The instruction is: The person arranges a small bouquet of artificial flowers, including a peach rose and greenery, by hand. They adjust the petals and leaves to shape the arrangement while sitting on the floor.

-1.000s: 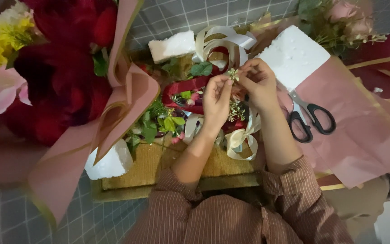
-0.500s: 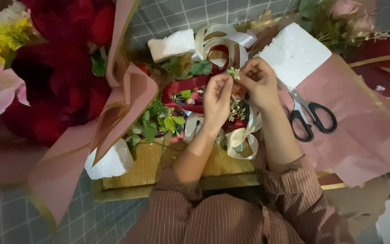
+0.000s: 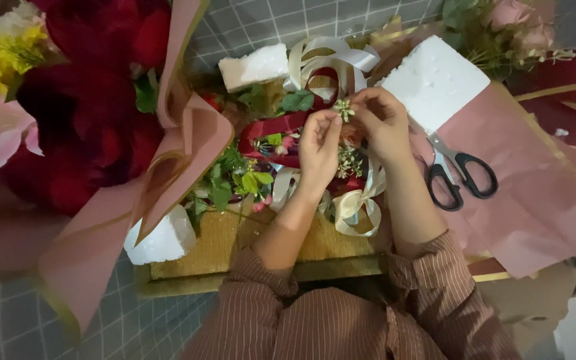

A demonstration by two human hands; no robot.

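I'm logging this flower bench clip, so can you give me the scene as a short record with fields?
left hand: pinches a small pale sprig
right hand: pinches the same sprig
under hands: cream ribbon, red ribbon, greenery
right side: black scissors on pink paper
left side: red bouquet

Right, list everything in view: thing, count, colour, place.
flower sprig: one, pale green, pinched between both hands' fingertips.
ribbon loops: cream with dark red, above the hands.
ribbon bow: one, cream, below the hands.
greenery: green with pink buds, left of the hands.
foam blocks: three, white; upper right, top centre, lower left.
scissors: one pair, black handles, on the pink paper.
pink paper: sheet, right.
gold board: one, under the arrangement.
bouquet: one, red flowers, pink wrap, left.
pink roses: top right.
left hand: centre.
right hand: beside it.
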